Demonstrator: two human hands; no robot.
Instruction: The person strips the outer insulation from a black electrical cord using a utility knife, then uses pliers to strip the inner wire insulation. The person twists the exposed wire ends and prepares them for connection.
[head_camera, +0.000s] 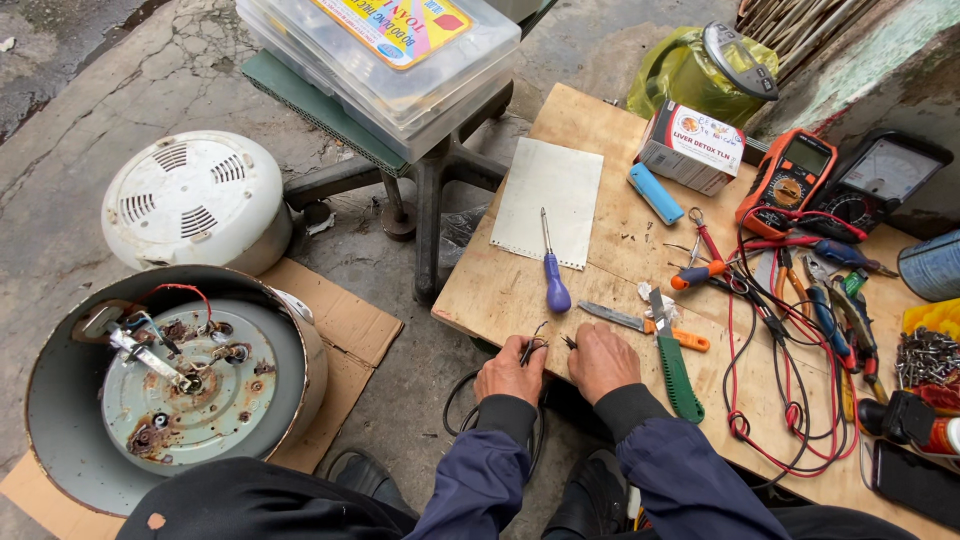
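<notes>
Hands working on black cable ends at the near edge of a wooden board.

Left hand (510, 372) is closed, pinching the split end of a black cable (533, 349) that runs down from the board (500, 290) between the person's knees; right hand (601, 360) is also closed, just beside it, on a small dark wire tip (570, 342). To my judgement the wire ends are being prepared and nothing is joined yet. Far left of the hands, the opened rice cooker base (170, 385) lies with its wiring exposed and unconnected, its white cover (195, 198) set apart. Just beyond the hands lie a purple screwdriver (553, 270) and a utility knife (640, 322); a green-handled tool (676, 365) lies right of the right hand, untouched.
</notes>
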